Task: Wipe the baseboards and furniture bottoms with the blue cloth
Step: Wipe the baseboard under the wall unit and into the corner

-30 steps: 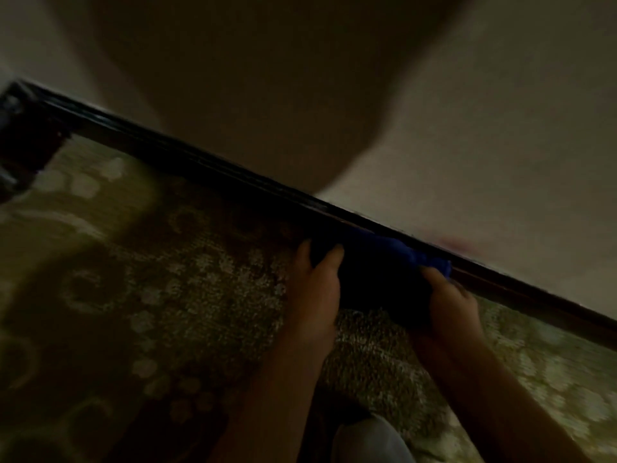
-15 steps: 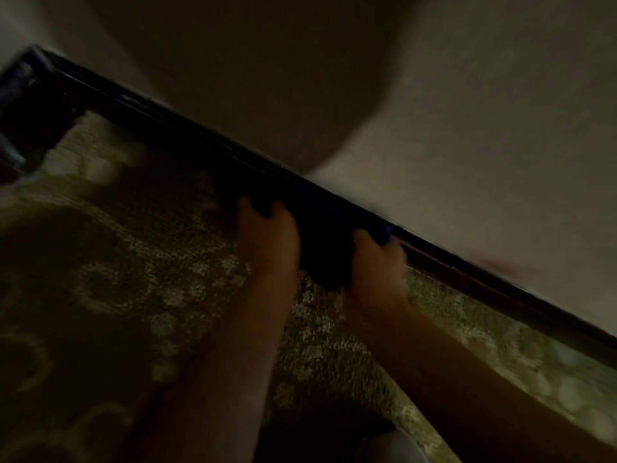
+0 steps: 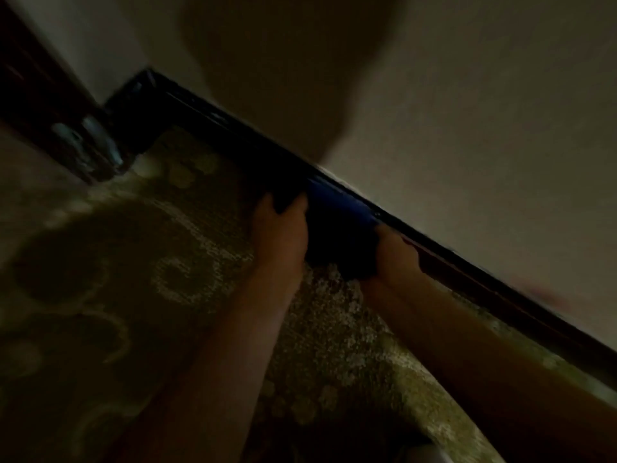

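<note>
Kneeling on a patterned carpet (image 3: 187, 279), a person presses a blue cloth (image 3: 337, 228) against the dark baseboard (image 3: 484, 282) where it meets a pale wall (image 3: 484, 128). Both hands grasp the cloth: the left hand (image 3: 282, 232) holds its left edge, the right hand (image 3: 395, 259) clutches its right side, fingers curled into the fabric. The cloth sits bunched between them, touching the baseboard. In the dim, blurred light, a dark wooden piece (image 3: 43, 105) at far left appears to be furniture or a door frame.
</note>
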### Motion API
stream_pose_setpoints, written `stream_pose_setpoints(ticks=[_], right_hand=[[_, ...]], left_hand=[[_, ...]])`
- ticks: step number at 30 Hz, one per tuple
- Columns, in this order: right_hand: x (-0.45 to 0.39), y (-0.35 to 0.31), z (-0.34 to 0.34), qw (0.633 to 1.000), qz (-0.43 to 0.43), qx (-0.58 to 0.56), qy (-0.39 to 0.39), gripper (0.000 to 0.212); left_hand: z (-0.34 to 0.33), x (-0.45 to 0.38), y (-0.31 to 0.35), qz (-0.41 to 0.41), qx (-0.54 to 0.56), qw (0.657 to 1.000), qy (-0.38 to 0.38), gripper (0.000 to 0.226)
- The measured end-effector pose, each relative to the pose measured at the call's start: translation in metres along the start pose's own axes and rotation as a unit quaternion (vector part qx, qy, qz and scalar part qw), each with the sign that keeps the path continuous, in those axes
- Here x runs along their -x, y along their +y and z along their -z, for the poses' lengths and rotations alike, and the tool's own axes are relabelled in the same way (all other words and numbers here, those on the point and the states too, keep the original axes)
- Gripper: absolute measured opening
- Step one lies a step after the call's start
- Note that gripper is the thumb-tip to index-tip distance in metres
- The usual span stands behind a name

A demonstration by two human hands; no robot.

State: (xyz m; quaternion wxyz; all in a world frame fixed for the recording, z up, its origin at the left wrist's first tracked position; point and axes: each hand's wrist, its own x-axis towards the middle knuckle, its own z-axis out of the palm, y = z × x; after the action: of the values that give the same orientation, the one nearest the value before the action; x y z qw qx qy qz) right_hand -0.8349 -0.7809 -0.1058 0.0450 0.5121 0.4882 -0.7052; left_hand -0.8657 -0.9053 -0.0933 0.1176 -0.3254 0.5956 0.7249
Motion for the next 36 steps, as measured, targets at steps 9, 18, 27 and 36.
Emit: stream_pose_setpoints(ticks=[9, 18, 27, 36], right_hand=[[0.108, -0.010, 0.044, 0.997, -0.040, -0.018, -0.056, 0.029], [0.075, -0.002, 0.044, 0.958, 0.170, -0.053, 0.226, 0.001], [0.035, -0.008, 0.012, 0.941, 0.159, 0.004, 0.299, 0.028], [0.045, -0.001, -0.039, 0.971, 0.151, 0.045, 0.177, 0.001]], left_hand=[[0.050, 0.054, 0.015, 0.163, 0.012, 0.978, -0.133, 0.053], [-0.017, 0.043, -0.016, 0.118, -0.035, 0.975, -0.183, 0.047], [-0.014, 0.011, -0.045, 0.153, 0.064, 0.968, -0.187, 0.062], [-0.004, 0.010, -0.007, 0.060, 0.064, 0.995, 0.043, 0.060]])
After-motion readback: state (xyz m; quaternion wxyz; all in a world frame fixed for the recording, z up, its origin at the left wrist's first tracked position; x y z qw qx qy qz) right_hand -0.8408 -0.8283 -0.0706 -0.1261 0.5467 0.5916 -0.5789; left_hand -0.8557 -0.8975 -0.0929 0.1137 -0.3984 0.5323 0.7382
